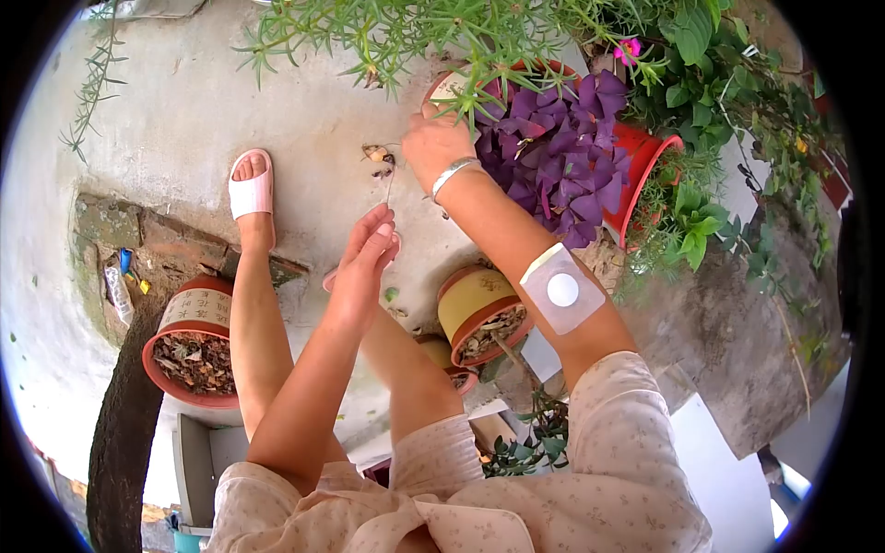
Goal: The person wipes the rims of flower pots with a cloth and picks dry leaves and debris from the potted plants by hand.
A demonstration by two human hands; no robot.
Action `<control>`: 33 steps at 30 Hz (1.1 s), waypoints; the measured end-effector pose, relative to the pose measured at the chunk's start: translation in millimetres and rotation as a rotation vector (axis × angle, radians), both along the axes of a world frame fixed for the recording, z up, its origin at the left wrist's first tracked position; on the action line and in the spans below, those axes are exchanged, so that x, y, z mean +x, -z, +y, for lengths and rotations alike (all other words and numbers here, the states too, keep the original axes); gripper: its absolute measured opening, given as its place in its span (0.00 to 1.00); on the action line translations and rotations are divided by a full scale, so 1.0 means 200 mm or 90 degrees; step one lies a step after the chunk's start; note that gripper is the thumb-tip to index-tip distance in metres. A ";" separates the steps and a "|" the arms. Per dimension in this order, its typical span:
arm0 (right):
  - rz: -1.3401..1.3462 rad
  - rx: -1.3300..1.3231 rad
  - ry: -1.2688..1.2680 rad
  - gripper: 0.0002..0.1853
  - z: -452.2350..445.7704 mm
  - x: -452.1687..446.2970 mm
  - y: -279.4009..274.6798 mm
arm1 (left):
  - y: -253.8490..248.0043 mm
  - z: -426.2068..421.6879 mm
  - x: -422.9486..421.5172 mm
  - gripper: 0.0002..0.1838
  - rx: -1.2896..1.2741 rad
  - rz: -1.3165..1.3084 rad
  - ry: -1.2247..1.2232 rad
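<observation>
Our right hand (pixel 438 147) sits at nine o'clock of the purple plant (pixel 562 152), presumably skirting it; finger grip we can't tell. Our left hand (pixel 362 256) has fingers together, hold unclear.

I can't make out the right hand (pixel 439 149)'s fingertips, so no read on its grip. Left hand (pixel 366 247) covers most of one pink sandal (pixel 395 252). Spiky plant (pixel 406 37) runs off my top edge. Brown scraps (pixel 376 153) too small to ID.
</observation>
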State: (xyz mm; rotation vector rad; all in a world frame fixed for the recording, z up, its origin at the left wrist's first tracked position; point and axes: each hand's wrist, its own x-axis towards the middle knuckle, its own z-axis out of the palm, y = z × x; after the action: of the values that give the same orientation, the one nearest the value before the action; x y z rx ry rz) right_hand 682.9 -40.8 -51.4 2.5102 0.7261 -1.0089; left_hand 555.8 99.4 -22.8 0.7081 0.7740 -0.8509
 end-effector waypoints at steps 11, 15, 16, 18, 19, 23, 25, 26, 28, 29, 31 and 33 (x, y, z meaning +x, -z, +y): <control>-0.226 -0.062 -0.205 0.13 -0.23 0.20 0.43 | 0.00 0.03 -0.01 0.21 -0.014 0.046 -0.050; 0.007 -0.222 0.127 0.17 -0.23 0.32 0.63 | 0.00 0.04 -0.04 0.21 -0.022 0.066 -0.070; 0.060 -0.235 0.095 0.18 -0.17 0.25 0.62 | 0.00 0.04 -0.04 0.21 -0.024 0.065 -0.068; 0.159 -0.255 0.026 0.18 -0.02 0.09 0.60 | 0.00 0.05 -0.04 0.20 -0.023 0.069 -0.069; 0.207 -0.268 -0.005 0.18 0.02 0.00 0.60 | 0.00 0.06 -0.03 0.20 -0.028 0.063 -0.066; 0.196 -0.255 -0.096 0.18 -0.04 -0.35 0.69 | 0.00 0.08 -0.01 0.20 -0.026 0.061 -0.078; 0.232 -0.242 -0.056 0.18 -0.04 -0.36 0.66 | 0.00 0.07 -0.01 0.20 -0.027 0.067 -0.079; 0.251 -0.234 -0.035 0.18 -0.04 -0.36 0.64 | -0.01 0.05 0.00 0.20 -0.034 0.071 -0.072; 0.239 -0.195 0.026 0.17 0.00 -0.24 0.60 | -0.02 0.03 0.02 0.20 -0.043 0.067 -0.055; 0.199 -0.179 0.029 0.16 0.01 -0.12 0.54 | -0.03 0.02 0.03 0.20 -0.043 0.069 -0.050; 0.123 -0.148 0.041 0.15 0.02 0.14 0.39 | -0.04 0.00 0.07 0.19 -0.043 0.065 -0.034; 0.044 -0.113 0.060 0.14 -0.07 0.36 0.27 | -0.05 -0.02 0.10 0.20 -0.023 0.083 -0.037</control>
State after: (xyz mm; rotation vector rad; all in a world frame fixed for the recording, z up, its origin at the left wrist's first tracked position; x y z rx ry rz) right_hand 755.8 -54.6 -105.5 2.3845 0.5170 -1.1436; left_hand 574.8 95.7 -12.4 0.6002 0.8890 -0.8620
